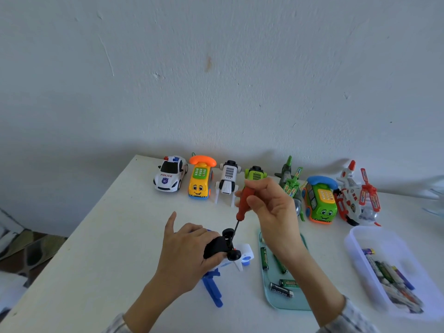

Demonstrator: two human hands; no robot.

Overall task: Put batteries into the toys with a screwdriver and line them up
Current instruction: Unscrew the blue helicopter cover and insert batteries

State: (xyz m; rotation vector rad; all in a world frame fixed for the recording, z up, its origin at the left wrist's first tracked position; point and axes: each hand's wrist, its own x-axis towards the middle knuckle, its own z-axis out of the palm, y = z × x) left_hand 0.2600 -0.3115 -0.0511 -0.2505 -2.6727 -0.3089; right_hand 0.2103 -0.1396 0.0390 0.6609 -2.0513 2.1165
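While hands work, toy row (264,186) behind, battery tray (276,301) beside

The white table (115,236) lies bare along its left side, from the far corner to the near edge, giving open passage there. Against the wall a row of plastic toys (252,186) blocks the far edge from the white police car (171,173) to the red-and-white helicopter (358,195). To the right, a pale green tray (276,301) with loose batteries and a clear plastic tub (360,263) of batteries stand near each other, a narrow strip between.
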